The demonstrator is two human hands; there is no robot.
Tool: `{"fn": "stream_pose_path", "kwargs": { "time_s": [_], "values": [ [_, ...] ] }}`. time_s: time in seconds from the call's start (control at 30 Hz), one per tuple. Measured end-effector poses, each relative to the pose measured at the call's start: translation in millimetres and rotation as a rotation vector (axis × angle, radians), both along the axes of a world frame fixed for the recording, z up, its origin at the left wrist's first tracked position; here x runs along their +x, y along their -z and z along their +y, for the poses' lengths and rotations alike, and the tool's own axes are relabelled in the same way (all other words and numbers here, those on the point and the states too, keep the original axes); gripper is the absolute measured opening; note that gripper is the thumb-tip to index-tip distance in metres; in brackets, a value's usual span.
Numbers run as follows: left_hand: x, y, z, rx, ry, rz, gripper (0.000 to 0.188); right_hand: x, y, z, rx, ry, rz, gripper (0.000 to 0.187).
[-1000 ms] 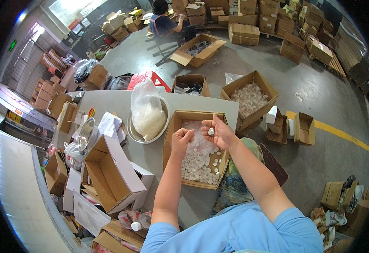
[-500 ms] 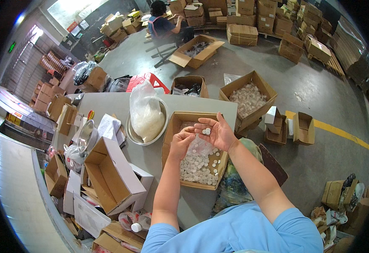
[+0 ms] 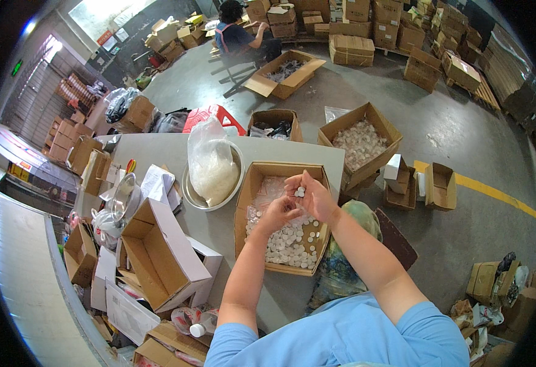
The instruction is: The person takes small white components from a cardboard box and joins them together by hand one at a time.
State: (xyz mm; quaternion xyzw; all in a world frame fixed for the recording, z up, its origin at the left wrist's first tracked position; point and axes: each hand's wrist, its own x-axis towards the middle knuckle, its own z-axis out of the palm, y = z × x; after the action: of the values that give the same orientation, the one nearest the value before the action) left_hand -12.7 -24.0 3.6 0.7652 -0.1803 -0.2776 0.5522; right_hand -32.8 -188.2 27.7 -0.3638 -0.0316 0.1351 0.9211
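Note:
Small white round discs (image 3: 289, 248) lie heaped in a shallow cardboard tray (image 3: 241, 241) on the grey table. My right hand (image 3: 319, 200) is cupped above the tray's far right part, with several white discs (image 3: 300, 192) resting in its curled fingers. Just to the left and nearer to me is my left hand (image 3: 279, 215), its thumb and fingers drawn together above the heap. Whatever its fingertips hold is too small to make out. Clear plastic bags (image 3: 271, 187) lie in the tray's far part, beyond my left hand.
A metal bowl (image 3: 240, 177) with a plastic bag of pale material (image 3: 210, 174) stands left of the tray. Open boxes (image 3: 158, 251) crowd the table's left. On the right is a carton of small clear packets (image 3: 360, 145). Farther off, a person (image 3: 237, 37) sits by another carton.
My left hand has come down and nearer to me, away from the right hand's fingertips. My right hand has turned and curled more around its discs.

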Motion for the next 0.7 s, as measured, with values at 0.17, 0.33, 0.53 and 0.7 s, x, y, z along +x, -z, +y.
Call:
{"fn": "stream_pose_path", "kwargs": {
  "time_s": [0.17, 0.33, 0.53, 0.7],
  "values": [
    [0.0, 8.5, -1.7, -0.185, 0.082, 0.156, 0.018, -5.9, 12.8, 16.0, -0.271, 0.041, -0.170, 0.052],
    [-5.5, 8.1, -2.0, -0.252, -0.080, 0.281, 0.037, -12.8, 13.2, 21.6, -0.368, -0.063, -0.267, 0.055],
    [-6.8, -6.4, -5.5, -0.383, -0.057, 0.187, 0.033, -13.3, 12.0, 18.7, -0.141, -0.090, -0.237, 0.059],
    [2.2, -1.8, 5.5, -0.265, 0.005, 0.192, 0.014, -10.4, 0.3, 7.9, -0.049, 0.051, -0.204, 0.056]
  ]
}}
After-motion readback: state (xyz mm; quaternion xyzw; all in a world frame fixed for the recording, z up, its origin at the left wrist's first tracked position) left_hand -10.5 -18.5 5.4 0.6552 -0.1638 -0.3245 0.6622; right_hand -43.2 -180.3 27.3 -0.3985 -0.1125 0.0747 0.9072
